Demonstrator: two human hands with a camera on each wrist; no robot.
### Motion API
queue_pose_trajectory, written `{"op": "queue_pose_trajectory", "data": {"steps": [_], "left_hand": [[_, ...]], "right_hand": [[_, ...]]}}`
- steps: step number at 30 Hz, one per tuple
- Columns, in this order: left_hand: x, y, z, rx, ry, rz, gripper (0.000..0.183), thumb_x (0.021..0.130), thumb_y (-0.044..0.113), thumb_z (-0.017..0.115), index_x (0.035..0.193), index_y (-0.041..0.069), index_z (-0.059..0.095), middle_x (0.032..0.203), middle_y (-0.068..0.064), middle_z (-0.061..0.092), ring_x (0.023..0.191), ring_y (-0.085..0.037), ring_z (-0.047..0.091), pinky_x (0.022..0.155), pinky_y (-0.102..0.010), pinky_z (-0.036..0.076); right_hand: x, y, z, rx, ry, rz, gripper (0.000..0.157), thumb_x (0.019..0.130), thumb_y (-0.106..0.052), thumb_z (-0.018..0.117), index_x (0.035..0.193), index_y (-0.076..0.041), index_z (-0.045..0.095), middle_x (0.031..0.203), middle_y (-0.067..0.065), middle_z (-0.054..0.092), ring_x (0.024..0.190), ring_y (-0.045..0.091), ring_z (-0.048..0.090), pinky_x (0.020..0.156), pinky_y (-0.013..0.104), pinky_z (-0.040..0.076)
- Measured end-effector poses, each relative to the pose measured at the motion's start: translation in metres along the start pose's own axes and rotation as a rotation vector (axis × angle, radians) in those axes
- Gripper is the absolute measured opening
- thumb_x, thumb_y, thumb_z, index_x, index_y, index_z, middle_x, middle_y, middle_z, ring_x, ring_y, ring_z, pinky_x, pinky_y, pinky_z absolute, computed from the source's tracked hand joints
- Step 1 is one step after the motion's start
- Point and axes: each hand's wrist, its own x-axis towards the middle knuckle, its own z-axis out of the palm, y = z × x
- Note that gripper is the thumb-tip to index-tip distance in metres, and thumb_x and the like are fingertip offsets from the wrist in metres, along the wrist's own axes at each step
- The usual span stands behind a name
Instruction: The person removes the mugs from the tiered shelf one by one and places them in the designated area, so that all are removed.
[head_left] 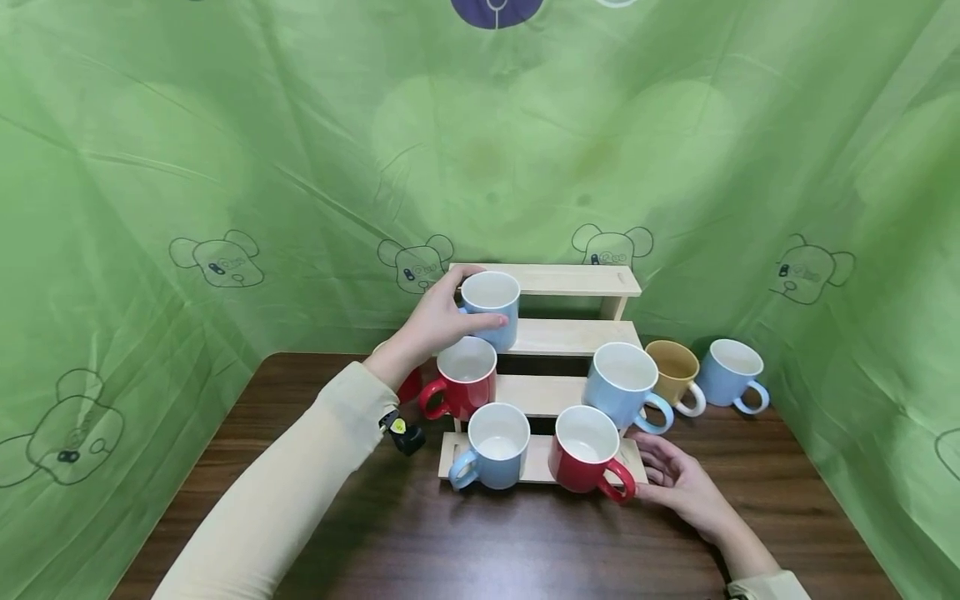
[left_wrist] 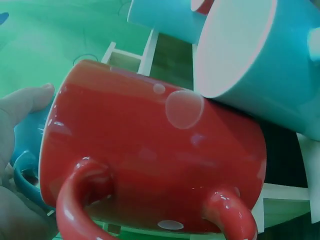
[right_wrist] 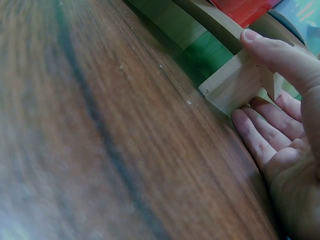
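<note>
My left hand (head_left: 438,321) grips a light blue mug (head_left: 501,332) at the left of the wooden tiered rack's (head_left: 570,336) upper steps, thumb across its front. In the left wrist view, a red mug (left_wrist: 155,150) hides most of that blue mug (left_wrist: 31,131). My right hand (head_left: 686,492) holds the rack's lower right end, thumb at the front corner and fingers along the side (right_wrist: 245,82). On the bottom step stand a light blue mug (head_left: 497,446) and a red mug (head_left: 581,467). One step up are a red mug (head_left: 472,387) and a light blue mug (head_left: 617,392).
Right of the rack, a tan mug (head_left: 672,367) and a light blue mug (head_left: 727,375) stand on the dark wooden table (head_left: 480,550). Another red mug (head_left: 410,387) is partly hidden behind my left forearm. Green cloth (head_left: 315,167) hangs behind and at both sides.
</note>
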Motion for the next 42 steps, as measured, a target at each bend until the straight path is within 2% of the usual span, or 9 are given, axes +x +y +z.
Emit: {"op": "queue_pose_trajectory", "data": {"steps": [3, 10, 16, 25, 33, 42], "left_hand": [[-0.001, 0.001, -0.001, -0.005, 0.009, 0.003, 0.083, 0.082, 0.038, 0.097, 0.151, 0.02, 0.054, 0.131, -0.003, 0.068, 0.12, -0.024, 0.064, 0.101, -0.051, 0.052], [-0.004, 0.003, -0.002, 0.008, 0.021, 0.009, 0.083, 0.082, 0.038, 0.098, 0.151, 0.021, 0.054, 0.133, -0.002, 0.067, 0.121, -0.024, 0.063, 0.101, -0.052, 0.051], [-0.005, 0.003, -0.002, 0.03, 0.026, 0.03, 0.084, 0.082, 0.035, 0.098, 0.152, 0.021, 0.054, 0.132, -0.002, 0.068, 0.122, -0.024, 0.062, 0.104, -0.052, 0.049], [-0.004, 0.009, -0.01, -0.001, 0.016, 0.058, 0.08, 0.082, 0.032, 0.098, 0.149, 0.022, 0.055, 0.132, -0.001, 0.068, 0.121, -0.022, 0.062, 0.107, -0.052, 0.047], [-0.006, 0.014, -0.018, -0.032, 0.026, 0.075, 0.081, 0.081, 0.029, 0.099, 0.149, 0.023, 0.057, 0.132, -0.001, 0.069, 0.121, -0.022, 0.062, 0.105, -0.051, 0.049], [-0.007, 0.017, -0.022, -0.062, 0.027, 0.092, 0.081, 0.081, 0.026, 0.099, 0.15, 0.019, 0.056, 0.132, -0.004, 0.069, 0.119, -0.024, 0.064, 0.103, -0.049, 0.051]], "right_hand": [[0.001, -0.001, 0.001, -0.003, -0.001, 0.01, 0.073, 0.093, 0.005, 0.082, 0.155, 0.012, 0.043, 0.144, -0.011, 0.064, 0.128, 0.0, 0.064, 0.102, 0.021, 0.056], [0.0, -0.002, 0.003, 0.024, -0.019, -0.032, 0.072, 0.094, 0.009, 0.08, 0.155, 0.014, 0.042, 0.145, -0.009, 0.063, 0.129, 0.001, 0.064, 0.101, 0.021, 0.056], [0.0, -0.005, 0.004, 0.019, -0.012, -0.012, 0.072, 0.093, 0.007, 0.081, 0.154, 0.014, 0.043, 0.145, -0.007, 0.064, 0.128, 0.0, 0.064, 0.101, 0.02, 0.056], [0.0, -0.004, 0.003, 0.01, -0.003, 0.008, 0.074, 0.092, 0.007, 0.082, 0.154, 0.013, 0.042, 0.144, -0.01, 0.064, 0.128, 0.0, 0.064, 0.101, 0.02, 0.056], [-0.001, -0.006, 0.003, 0.001, 0.002, 0.018, 0.074, 0.093, 0.005, 0.082, 0.155, 0.013, 0.042, 0.147, 0.0, 0.064, 0.127, -0.002, 0.064, 0.101, 0.019, 0.056], [-0.001, -0.003, 0.004, 0.031, -0.018, -0.033, 0.072, 0.093, 0.01, 0.08, 0.154, 0.016, 0.041, 0.143, -0.013, 0.065, 0.128, 0.001, 0.064, 0.101, 0.02, 0.056]]}}
